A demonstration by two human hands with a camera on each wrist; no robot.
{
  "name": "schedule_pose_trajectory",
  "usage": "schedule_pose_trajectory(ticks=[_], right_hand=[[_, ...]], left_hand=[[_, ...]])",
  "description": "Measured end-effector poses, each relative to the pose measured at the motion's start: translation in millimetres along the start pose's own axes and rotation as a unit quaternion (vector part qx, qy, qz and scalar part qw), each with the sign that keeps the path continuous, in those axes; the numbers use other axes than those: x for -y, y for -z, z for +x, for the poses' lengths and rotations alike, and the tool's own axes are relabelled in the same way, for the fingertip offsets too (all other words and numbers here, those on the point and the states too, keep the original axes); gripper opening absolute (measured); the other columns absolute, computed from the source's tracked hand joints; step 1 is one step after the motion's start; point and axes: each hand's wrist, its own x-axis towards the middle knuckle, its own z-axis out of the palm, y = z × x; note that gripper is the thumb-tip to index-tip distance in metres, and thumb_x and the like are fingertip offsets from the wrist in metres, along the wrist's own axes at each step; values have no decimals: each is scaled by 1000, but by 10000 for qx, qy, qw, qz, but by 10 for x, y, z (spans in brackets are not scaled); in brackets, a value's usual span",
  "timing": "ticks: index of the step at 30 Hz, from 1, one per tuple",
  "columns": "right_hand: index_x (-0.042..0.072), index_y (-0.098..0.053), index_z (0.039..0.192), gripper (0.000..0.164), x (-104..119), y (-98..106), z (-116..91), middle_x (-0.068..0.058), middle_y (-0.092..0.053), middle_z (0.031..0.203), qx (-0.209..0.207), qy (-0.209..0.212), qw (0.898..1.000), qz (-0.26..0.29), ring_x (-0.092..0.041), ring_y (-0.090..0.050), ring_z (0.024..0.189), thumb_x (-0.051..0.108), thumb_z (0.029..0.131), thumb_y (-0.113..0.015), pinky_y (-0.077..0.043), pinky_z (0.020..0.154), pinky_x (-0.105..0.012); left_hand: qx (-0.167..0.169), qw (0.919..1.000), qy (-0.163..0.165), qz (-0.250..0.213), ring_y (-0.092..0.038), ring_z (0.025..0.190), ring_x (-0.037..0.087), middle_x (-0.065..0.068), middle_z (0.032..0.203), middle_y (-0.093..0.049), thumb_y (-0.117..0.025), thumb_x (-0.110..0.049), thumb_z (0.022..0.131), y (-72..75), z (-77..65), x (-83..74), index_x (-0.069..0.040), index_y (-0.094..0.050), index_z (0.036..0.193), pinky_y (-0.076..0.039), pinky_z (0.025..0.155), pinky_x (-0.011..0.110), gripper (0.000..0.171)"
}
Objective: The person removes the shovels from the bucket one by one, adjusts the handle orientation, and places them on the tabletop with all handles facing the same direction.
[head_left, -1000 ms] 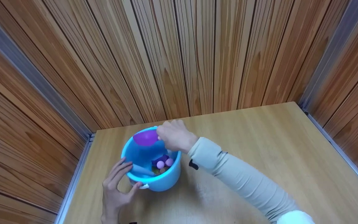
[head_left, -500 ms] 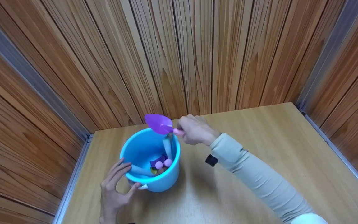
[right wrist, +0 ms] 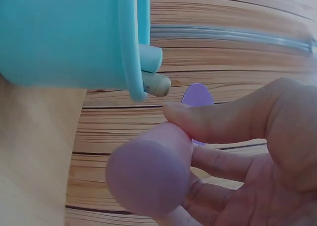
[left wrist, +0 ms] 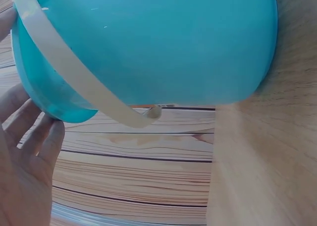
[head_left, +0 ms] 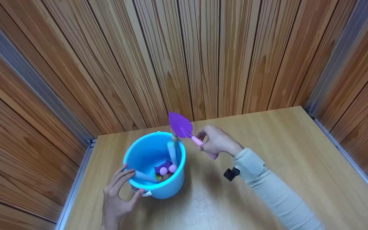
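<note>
A light blue bucket (head_left: 169, 189) stands on the table, holding two pale blue rods (head_left: 172, 151) and several small purple, pink and yellow-green pieces. My left hand (head_left: 116, 199) steadies its near-left rim, fingers on the edge and thumb by the handle joint. In the left wrist view the bucket's white handle (left wrist: 74, 75) hangs down along its side. To the right of the bucket, my right hand (head_left: 219, 140) grips a toy trowel (head_left: 180, 125) by its pink handle (right wrist: 148, 174). The purple blade points up and left, over the far-right rim.
The bucket stands on a wooden table (head_left: 267, 153). A wood-panelled wall (head_left: 177, 57) rises behind it, with more panels on both sides. A brownish rod end (right wrist: 157, 84) sticks out past the bucket's rim in the right wrist view.
My right hand has drawn the trowel up from inside the bucket and off to the right, turning its blade upward. The left hand has stayed on the rim.
</note>
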Motion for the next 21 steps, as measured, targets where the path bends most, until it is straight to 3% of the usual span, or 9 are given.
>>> schedule_pose_trajectory(ticks=[5, 13, 21], right_hand=[[12, -63, 125, 35, -208, -133, -35, -10, -62, 106, -29, -21, 9989, 461, -25, -66, 59, 6, 91, -70, -56, 47, -29], [9, -65, 122, 36, -557, -357, -86, -8, -63, 109, -421, 195, 9950, 887, -23, -64, 83, 4, 88, -73, -60, 58, -31], [5, -65, 120, 42, -798, -584, -98, -9, -64, 106, -719, 352, 9901, 1154, -22, -64, 86, 11, 82, -82, -61, 67, -33]], left_hand=[[71, 9998, 205, -26, -52, 135, 17, -3, 127, -69, -94, -33, 67, 11, -10, -17, -31, -70, 123, -53, 96, 50, 60], [60, 9999, 112, 30, -53, 134, 19, -6, 128, -68, -93, -33, 68, -8, -13, -24, -31, -70, 124, -53, 96, 49, 61], [-109, 9998, -125, 93, -55, 132, 21, -7, 128, -68, -96, -32, 63, -3, -5, -1, -27, -71, 123, -47, 100, 28, 65]])
